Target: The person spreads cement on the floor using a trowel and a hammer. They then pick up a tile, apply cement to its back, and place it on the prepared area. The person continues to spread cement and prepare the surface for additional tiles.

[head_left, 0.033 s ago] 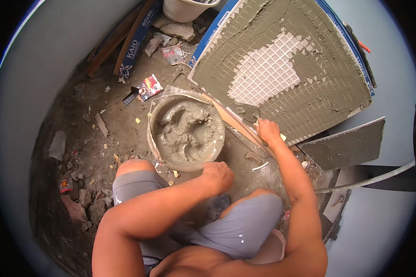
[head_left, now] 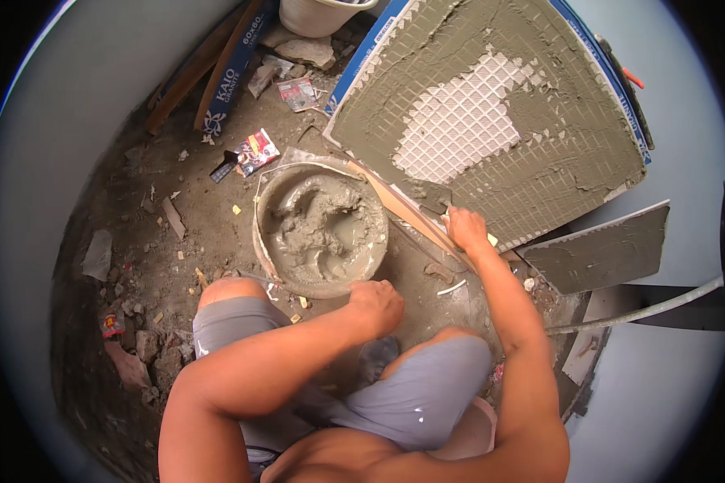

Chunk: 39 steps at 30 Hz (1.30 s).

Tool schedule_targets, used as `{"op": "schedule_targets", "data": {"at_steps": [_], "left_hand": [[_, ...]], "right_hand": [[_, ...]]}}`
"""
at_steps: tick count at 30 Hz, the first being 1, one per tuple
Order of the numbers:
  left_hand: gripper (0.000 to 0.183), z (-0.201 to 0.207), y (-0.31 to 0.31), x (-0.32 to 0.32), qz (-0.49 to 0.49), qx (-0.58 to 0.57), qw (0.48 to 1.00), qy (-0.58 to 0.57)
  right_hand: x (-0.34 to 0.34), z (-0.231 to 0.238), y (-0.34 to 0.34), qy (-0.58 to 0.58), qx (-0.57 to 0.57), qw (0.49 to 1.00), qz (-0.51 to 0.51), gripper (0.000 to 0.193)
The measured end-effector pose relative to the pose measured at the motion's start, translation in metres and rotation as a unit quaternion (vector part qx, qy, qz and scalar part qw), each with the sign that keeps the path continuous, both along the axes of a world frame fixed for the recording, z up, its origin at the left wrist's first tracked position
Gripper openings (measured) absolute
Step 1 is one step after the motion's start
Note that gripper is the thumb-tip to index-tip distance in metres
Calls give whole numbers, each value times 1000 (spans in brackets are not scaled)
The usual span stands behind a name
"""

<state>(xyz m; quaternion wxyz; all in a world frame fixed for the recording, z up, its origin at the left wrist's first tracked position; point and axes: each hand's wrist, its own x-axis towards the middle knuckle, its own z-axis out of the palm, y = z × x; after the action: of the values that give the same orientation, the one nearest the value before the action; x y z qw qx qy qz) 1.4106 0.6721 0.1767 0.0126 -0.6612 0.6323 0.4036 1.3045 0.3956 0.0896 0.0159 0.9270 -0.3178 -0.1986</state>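
Observation:
A round bucket (head_left: pixel 259 249) of wet grey mortar (head_left: pixel 324 221) stands on the ground in front of me. My left hand (head_left: pixel 377 307) is closed at its near rim, fingers curled over the edge. To the right, my right hand (head_left: pixel 466 229) is wrapped round the handle of a trowel. The trowel's mortar-coated blade (head_left: pixel 428 195) lies against the lower left edge of a large tile (head_left: pixel 459 121). Mortar covers most of that tile's back, while a pale gridded patch in the middle is bare. Most of the trowel's handle is hidden in my fist.
A smaller mortar-coated tile piece (head_left: pixel 600 249) leans at the right, near a grey hose (head_left: pixel 636 308). Blue cardboard (head_left: pixel 232 68) stands at the upper left beside a white bucket (head_left: pixel 318 18). Rubble (head_left: pixel 149 346) and torn packets (head_left: pixel 256 151) litter the ground. A wooden strip (head_left: pixel 403 205) borders the large tile.

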Motion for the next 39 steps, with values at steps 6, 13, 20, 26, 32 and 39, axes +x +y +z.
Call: {"op": "schedule_targets", "data": {"at_steps": [6,13,20,26,32,39], "left_hand": [[28,5,3,2,-14,-13,1000,3],[28,5,4,6,-29,-22,999,1],[32,-7,-3,-5,-50,-51,997,14],[31,1,5,3,-54,-43,997,-15],[32,7,11,5,-65,-34,997,-14],[35,18,11,-2,-63,-68,996,-4]], "right_hand": [[-65,0,-11,-44,-22,999,-19,32],[-107,53,-34,-96,-132,987,14,26],[-91,157,-74,-382,-178,903,-88,23],[-108,164,-97,-535,-216,801,-163,21],[-155,152,-113,-660,-28,655,-367,35],[-165,107,-85,-679,118,592,-418,38]]}}
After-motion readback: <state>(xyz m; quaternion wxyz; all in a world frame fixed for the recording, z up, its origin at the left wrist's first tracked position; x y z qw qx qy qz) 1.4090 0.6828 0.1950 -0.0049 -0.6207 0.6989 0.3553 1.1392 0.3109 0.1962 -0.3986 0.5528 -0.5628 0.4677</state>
